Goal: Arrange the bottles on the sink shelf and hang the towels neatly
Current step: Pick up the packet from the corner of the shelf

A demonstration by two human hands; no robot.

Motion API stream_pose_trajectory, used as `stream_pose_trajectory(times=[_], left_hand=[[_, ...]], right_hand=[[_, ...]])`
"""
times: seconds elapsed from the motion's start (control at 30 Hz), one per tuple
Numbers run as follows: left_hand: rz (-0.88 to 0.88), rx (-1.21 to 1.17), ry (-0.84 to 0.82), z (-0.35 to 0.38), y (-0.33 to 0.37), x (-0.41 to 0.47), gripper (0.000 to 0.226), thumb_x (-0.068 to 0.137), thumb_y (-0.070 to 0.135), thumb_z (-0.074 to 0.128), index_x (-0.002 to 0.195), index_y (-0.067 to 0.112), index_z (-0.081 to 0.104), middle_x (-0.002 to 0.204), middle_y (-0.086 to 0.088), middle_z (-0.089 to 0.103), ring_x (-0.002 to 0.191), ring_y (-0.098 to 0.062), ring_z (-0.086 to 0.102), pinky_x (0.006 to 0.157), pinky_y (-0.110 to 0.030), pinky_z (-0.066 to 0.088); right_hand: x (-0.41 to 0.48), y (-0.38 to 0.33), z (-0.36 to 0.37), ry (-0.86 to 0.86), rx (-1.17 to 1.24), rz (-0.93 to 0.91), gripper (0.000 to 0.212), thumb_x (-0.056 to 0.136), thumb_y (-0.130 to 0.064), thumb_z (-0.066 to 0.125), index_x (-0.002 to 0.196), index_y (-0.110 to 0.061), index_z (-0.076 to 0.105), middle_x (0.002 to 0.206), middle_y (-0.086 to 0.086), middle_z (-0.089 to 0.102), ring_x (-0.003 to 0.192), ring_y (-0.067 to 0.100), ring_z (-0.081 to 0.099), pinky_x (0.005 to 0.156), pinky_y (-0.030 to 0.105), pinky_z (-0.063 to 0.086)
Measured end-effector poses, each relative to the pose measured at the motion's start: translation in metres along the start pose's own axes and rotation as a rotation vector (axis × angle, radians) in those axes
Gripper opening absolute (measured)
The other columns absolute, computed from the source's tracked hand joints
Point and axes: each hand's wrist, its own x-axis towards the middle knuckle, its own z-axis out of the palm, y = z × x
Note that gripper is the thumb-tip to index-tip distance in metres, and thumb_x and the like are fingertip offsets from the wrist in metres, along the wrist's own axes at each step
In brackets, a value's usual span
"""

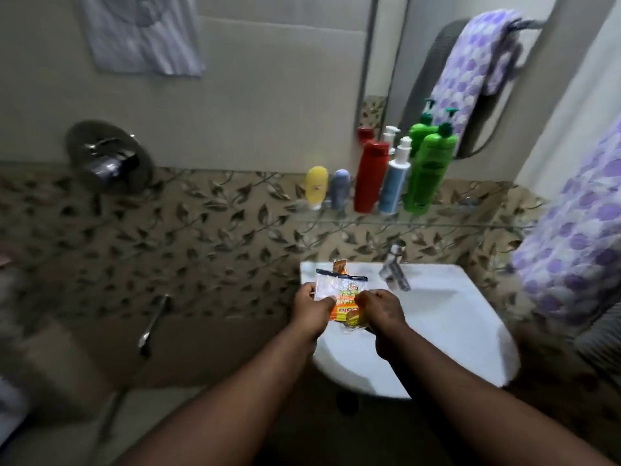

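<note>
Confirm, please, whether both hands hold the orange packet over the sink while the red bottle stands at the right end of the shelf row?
Not quite: the head view shows the green pump bottle at the right end of the row; the red bottle stands mid-row. The left hand and right hand do hold the orange packet over the sink.

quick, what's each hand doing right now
Left hand: grips the plastic packet over the sink.
Right hand: grips the same packet.

five bottles (316,186) (339,188) (369,176) (395,183) (430,173), two hands (311,309) (379,309), one packet (339,290), one dotted towel (571,230), one sink (453,324), one tap (393,267).
</note>
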Motion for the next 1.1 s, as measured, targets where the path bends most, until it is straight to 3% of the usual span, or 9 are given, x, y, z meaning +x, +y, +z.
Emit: stream_pose_trajectory(times=[0.1, 0.17, 0.27, 0.5, 0.7, 0.8, 0.87, 0.97, 1.1], left_hand=[[-0.022, 0.003, 0.091, -0.055, -0.023, -0.01, 0.023, 0.089, -0.001, 0.067, 0.088, 0.021, 0.06, 0.091, -0.004, 0.072, 0.078, -0.02, 0.068, 0.073, -0.034, 0.056], [-0.039, 0.024, 0.152, -0.087, -0.037, -0.014, 0.023, 0.088, -0.001, 0.067, 0.086, 0.021, 0.06, 0.091, -0.003, 0.072, 0.081, -0.022, 0.067, 0.076, -0.035, 0.056], [-0.082, 0.052, 0.242, -0.129, -0.057, -0.019, 0.022, 0.087, 0.001, 0.068, 0.088, 0.022, 0.061, 0.098, -0.008, 0.075, 0.089, -0.028, 0.071, 0.084, -0.043, 0.059], [-0.181, 0.063, 0.407, -0.189, -0.122, -0.022, 0.021, 0.086, 0.002, 0.072, 0.105, 0.008, 0.067, 0.105, -0.014, 0.076, 0.093, -0.032, 0.071, 0.087, -0.047, 0.057], [-0.306, 0.073, 0.513, -0.206, -0.209, -0.021, 0.028, 0.084, 0.005, 0.075, 0.11, 0.009, 0.064, 0.108, -0.014, 0.075, 0.097, -0.034, 0.072, 0.089, -0.053, 0.059], [-0.365, 0.061, 0.562, -0.207, -0.259, -0.025, 0.029, 0.083, 0.002, 0.076, 0.109, 0.006, 0.064, 0.107, -0.016, 0.074, 0.1, -0.038, 0.071, 0.09, -0.055, 0.057], [-0.409, 0.054, 0.576, -0.207, -0.295, -0.025, 0.03, 0.083, -0.002, 0.074, 0.11, 0.005, 0.063, 0.109, -0.017, 0.074, 0.101, -0.037, 0.071, 0.09, -0.052, 0.057], [-0.445, 0.022, 0.581, -0.203, -0.345, -0.026, 0.039, 0.083, -0.007, 0.072, 0.119, 0.005, 0.062, 0.117, -0.017, 0.072, 0.103, -0.031, 0.069, 0.089, -0.036, 0.059], [-0.509, 0.008, 0.591, -0.2, -0.418, -0.023, 0.046, 0.084, -0.004, 0.075, 0.127, 0.005, 0.06, 0.12, -0.011, 0.069, 0.108, -0.029, 0.066, 0.098, -0.043, 0.055]], right_hand=[[-0.022, 0.023, 0.049, -0.08, -0.045, 0.014, 0.005, 0.085, -0.012, 0.064, 0.084, -0.007, 0.062, 0.082, 0.018, 0.068, 0.072, 0.032, 0.067, 0.07, 0.041, 0.055], [-0.032, 0.036, 0.078, -0.136, -0.074, 0.029, 0.007, 0.085, -0.015, 0.066, 0.086, -0.008, 0.063, 0.086, 0.018, 0.07, 0.078, 0.035, 0.07, 0.075, 0.045, 0.058], [-0.044, 0.054, 0.117, -0.218, -0.163, 0.034, 0.008, 0.084, -0.018, 0.068, 0.084, -0.01, 0.064, 0.083, 0.015, 0.07, 0.075, 0.032, 0.071, 0.064, 0.038, 0.055], [-0.045, 0.118, 0.181, -0.367, -0.29, 0.065, 0.012, 0.081, -0.015, 0.069, 0.071, -0.01, 0.065, 0.074, 0.009, 0.067, 0.071, 0.023, 0.06, 0.07, 0.037, 0.052], [-0.03, 0.2, 0.21, -0.458, -0.35, 0.2, 0.016, 0.083, -0.007, 0.067, 0.068, -0.01, 0.061, 0.068, 0.006, 0.062, 0.066, 0.021, 0.056, 0.063, 0.029, 0.045], [-0.028, 0.247, 0.215, -0.481, -0.39, 0.26, 0.02, 0.083, -0.008, 0.067, 0.065, -0.014, 0.061, 0.064, 0.004, 0.062, 0.063, 0.021, 0.058, 0.067, 0.033, 0.049], [-0.026, 0.284, 0.217, -0.497, -0.393, 0.299, 0.022, 0.084, -0.005, 0.066, 0.065, -0.015, 0.061, 0.067, 0.006, 0.064, 0.067, 0.022, 0.058, 0.069, 0.035, 0.05], [-0.016, 0.337, 0.219, -0.476, -0.388, 0.38, 0.026, 0.084, 0.001, 0.066, 0.066, -0.017, 0.061, 0.072, 0.008, 0.064, 0.071, 0.023, 0.059, 0.07, 0.036, 0.051], [-0.002, 0.411, 0.224, -0.466, -0.406, 0.469, 0.016, 0.083, -0.002, 0.068, 0.073, -0.013, 0.063, 0.08, 0.016, 0.066, 0.073, 0.026, 0.062, 0.077, 0.044, 0.056]])
